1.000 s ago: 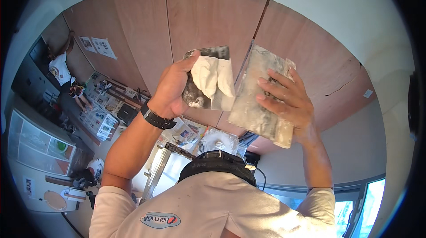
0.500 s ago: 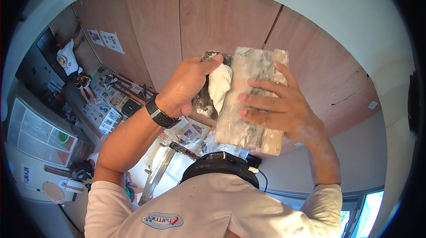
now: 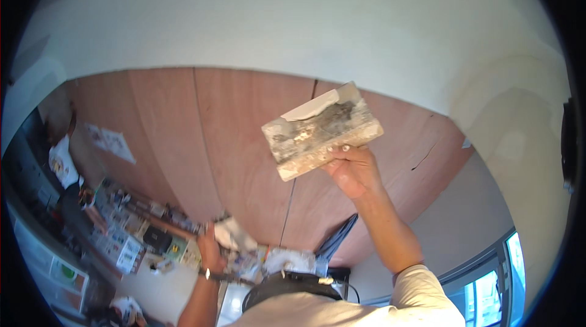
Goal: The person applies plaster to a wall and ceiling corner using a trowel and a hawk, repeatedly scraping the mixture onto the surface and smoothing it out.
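My right hand (image 3: 354, 171) is raised in front of the wood panels, its fingers closed on the pale wooden edge of a broad putty knife (image 3: 329, 124). Its rectangular grey face is smeared and stained, and a strip of white putty (image 3: 310, 107) lies along the far edge. Tilted, the tool is near the white ceiling as I see it; I cannot tell whether it touches. Low on the left, my left hand (image 3: 210, 252) is closed on a flat piece with a whitish face (image 3: 235, 235), blurred by motion.
A person in a white shirt (image 3: 63, 162) stands at the far left by the panelled wall (image 3: 244, 138). Newspapers (image 3: 129, 255), a black case (image 3: 157, 238) and tools cover the floor there. A folded dark blue umbrella-like thing (image 3: 337, 238) leans below the panels. A window (image 3: 488, 287) is at lower right.
My hands have moved apart. The right one has lifted and turned the broad putty knife upward, now carrying putty along its edge; the left one has dropped down and left. My view has tilted up.
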A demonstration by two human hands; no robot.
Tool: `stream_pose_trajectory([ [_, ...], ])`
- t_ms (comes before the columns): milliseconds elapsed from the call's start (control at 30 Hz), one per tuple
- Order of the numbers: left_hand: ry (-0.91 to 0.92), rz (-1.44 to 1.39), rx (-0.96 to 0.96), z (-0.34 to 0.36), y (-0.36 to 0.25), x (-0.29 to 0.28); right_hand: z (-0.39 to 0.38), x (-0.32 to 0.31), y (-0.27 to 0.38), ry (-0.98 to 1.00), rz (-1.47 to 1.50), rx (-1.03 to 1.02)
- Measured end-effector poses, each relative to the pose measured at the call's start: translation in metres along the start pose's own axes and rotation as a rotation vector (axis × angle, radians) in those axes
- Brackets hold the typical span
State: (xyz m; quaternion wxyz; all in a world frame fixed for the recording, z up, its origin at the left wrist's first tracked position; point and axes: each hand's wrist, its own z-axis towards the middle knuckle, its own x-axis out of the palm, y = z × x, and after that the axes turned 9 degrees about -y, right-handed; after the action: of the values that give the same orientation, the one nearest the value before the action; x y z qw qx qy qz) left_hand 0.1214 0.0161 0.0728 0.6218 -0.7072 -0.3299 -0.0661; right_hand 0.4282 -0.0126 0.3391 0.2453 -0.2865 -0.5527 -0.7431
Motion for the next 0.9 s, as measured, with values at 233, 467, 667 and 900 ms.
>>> stream_pose_trajectory([
  [233, -0.114, -0.005, -0.124, -0.016, 0.060, -0.035, 0.092, 0.063, 0.057, -0.024, 0.207, -0.382],
  [467, -0.183, 0.109, 0.042, -0.022, 0.069, -0.037, 0.133, 0.120, 0.085, -0.004, 0.242, -0.516],
  [667, -0.130, 0.055, 0.084, -0.023, 0.063, -0.034, 0.151, 0.130, 0.089, -0.153, 0.272, -0.436],
  [900, -0.148, 0.017, 0.034, -0.024, 0.058, -0.030, 0.172, 0.159, 0.109, -0.189, 0.204, -0.421],
])
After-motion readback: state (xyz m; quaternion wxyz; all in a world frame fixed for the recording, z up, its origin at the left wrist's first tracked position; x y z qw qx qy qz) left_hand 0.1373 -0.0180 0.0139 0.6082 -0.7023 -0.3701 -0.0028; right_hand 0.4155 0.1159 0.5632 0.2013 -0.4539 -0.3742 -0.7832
